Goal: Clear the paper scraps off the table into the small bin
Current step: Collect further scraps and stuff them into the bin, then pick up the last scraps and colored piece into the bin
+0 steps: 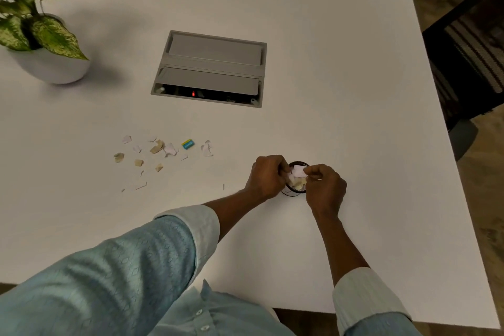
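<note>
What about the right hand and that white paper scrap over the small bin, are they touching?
Touching. The head view shows the right hand pinching the white paper scrap above the small bin.

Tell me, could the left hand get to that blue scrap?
Probably yes. The left hand is at the small bin, and only flat white scraps on open table lie between it and the blue scrap.

A: scrap colours?
B: paper scraps [156, 148] white and tan, one tag [188, 144] teal with yellow, tabletop [327, 90] white
A: rest?
B: bin [300, 163] rim black, sleeve [122, 267] pale blue diamond weave, leaves [54, 35] green speckled cream, pot [54, 71] white, hatch [212, 63] grey
</note>
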A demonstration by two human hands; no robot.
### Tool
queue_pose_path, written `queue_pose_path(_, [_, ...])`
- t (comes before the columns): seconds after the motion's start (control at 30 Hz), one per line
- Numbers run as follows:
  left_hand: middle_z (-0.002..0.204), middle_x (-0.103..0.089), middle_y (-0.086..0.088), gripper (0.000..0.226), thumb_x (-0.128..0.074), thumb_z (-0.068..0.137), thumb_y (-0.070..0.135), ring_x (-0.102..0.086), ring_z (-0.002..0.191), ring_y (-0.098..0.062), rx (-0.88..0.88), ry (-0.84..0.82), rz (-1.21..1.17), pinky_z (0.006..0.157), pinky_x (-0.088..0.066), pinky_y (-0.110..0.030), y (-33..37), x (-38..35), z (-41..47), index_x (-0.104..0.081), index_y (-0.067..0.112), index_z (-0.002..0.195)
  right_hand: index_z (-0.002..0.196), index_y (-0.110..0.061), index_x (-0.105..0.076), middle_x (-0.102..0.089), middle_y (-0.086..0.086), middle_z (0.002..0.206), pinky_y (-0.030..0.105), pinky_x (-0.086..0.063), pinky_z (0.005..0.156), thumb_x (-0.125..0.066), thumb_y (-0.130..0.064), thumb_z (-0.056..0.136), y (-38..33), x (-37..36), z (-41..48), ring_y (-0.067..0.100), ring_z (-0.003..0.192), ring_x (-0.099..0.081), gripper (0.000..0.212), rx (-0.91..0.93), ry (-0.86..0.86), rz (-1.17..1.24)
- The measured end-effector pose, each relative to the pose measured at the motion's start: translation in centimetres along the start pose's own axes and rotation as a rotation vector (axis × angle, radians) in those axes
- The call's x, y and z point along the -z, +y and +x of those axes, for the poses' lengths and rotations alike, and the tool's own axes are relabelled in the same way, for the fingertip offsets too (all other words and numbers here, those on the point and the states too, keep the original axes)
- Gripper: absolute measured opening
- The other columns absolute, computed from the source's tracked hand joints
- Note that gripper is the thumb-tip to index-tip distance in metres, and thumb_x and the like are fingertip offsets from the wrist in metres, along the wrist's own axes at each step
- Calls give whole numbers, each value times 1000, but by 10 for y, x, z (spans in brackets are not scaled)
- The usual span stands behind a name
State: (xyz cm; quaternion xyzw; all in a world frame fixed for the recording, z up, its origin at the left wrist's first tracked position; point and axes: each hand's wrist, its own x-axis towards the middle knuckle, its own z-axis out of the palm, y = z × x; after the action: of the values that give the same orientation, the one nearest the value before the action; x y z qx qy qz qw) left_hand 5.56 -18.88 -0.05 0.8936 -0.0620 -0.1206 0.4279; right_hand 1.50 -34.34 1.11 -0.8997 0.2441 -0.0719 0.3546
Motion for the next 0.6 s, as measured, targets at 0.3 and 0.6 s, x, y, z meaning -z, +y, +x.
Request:
queue_pose_path(0.3, [83, -74, 12, 4, -73, 85, 23, -69, 79, -14, 242, -14, 70, 74, -60, -35, -63, 46, -46, -71, 23, 82, 87, -20, -74, -72, -7, 90, 33, -57, 77, -76, -1, 83, -37, -29, -37, 16, 82, -68, 19, 241, -37, 75])
queue_pose_path(0.6, [107, -66, 1, 18, -74, 90, 36, -63, 102, -25, 612, 206, 195, 84, -53, -39, -183, 139, -108, -64, 22, 96, 104, -27, -70, -68, -9, 98, 38, -60, 75, -84, -23, 82, -86, -116, -71, 5, 80, -66, 27, 313, -454, -6])
